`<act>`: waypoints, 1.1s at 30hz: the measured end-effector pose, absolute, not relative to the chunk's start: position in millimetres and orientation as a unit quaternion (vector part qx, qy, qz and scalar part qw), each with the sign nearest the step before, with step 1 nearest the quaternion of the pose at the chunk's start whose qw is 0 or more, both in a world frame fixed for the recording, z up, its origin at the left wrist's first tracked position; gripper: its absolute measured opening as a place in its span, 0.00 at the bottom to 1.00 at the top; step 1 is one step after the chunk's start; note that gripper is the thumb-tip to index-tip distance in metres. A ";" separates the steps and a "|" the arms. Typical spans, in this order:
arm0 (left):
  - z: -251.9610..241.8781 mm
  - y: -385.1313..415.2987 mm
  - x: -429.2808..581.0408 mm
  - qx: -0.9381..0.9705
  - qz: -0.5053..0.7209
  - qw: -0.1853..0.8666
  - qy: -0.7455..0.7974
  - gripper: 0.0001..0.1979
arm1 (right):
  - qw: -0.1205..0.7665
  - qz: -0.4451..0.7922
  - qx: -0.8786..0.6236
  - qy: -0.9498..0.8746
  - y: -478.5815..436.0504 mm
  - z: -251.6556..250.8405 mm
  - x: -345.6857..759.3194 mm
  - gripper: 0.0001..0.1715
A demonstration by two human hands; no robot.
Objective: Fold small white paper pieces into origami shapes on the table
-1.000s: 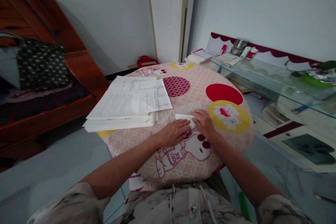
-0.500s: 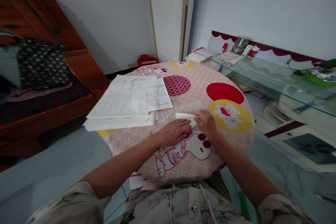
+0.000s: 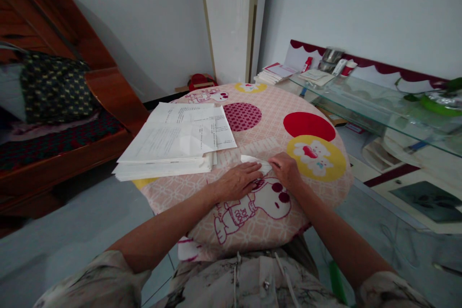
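Note:
A small piece of folded white paper [image 3: 254,159] lies on the patterned tablecloth [image 3: 267,147] in front of me. My left hand [image 3: 236,181] rests flat beside it, its outstretched fingertips on the paper's near part. At the paper's right end, my right hand [image 3: 286,169] has thumb and fingers pinched on the edge. Part of the paper is hidden under my fingers. To the left of my hands stands a thick stack of printed sheets [image 3: 166,142], with a creased sheet lying on top.
A glass-topped cabinet [image 3: 375,106] to the right carries booklets [image 3: 276,73], metal tins [image 3: 330,60] and a cup [image 3: 349,68]. A wooden sofa [image 3: 108,101] with a dark patterned bag [image 3: 54,86] is at the left. A tall air conditioner [image 3: 229,24] stands behind the table.
My right hand has shifted slightly at the paper's right end, and its fingers look more tightly closed. The left hand stays nearly in place. The view has tilted very slightly.

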State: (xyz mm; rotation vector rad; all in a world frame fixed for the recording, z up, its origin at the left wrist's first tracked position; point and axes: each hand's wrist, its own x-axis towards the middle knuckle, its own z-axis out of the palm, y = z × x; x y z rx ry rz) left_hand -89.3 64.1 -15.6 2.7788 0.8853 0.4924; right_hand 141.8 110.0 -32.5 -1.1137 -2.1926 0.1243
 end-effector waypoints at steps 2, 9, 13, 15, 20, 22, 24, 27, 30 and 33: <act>-15.3 63.9 -89.3 0.935 0.163 0.095 0.299 0.15 | 0.324 0.043 -0.419 -0.847 108.9 -31.8 142.8 0.15; -15.3 63.4 -89.9 0.932 0.163 0.108 0.305 0.15 | 0.308 0.011 -0.413 -0.857 105.7 -28.0 144.5 0.18; -15.4 63.2 -89.5 0.931 0.169 0.114 0.304 0.15 | 0.307 0.008 -0.427 -0.851 105.1 -28.3 138.8 0.18; -15.4 63.3 -89.2 0.931 0.170 0.113 0.303 0.15 | 0.298 0.001 -0.430 -0.852 105.0 -29.5 135.6 0.17; -14.8 63.5 -89.1 0.933 0.163 0.104 0.303 0.15 | 0.271 -0.012 -0.436 -0.858 106.8 -33.9 132.6 0.16; -14.7 63.5 -89.1 0.933 0.165 0.105 0.302 0.15 | 0.277 -0.003 -0.436 -0.856 108.6 -35.4 133.2 0.16; -15.0 63.5 -89.3 0.932 0.169 0.108 0.301 0.14 | 0.285 0.010 -0.441 -0.851 110.4 -36.6 133.9 0.16; -16.4 63.6 -89.5 0.932 0.169 0.109 0.301 0.14 | 0.290 0.023 -0.445 -0.847 112.0 -37.8 133.9 0.16; -17.4 63.8 -89.6 0.932 0.167 0.109 0.304 0.15 | 0.301 0.014 -0.438 -0.847 112.0 -38.0 133.2 0.15; -16.4 63.7 -89.4 0.933 0.163 0.106 0.305 0.15 | 0.322 -0.001 -0.448 -0.834 112.6 -37.8 135.6 0.15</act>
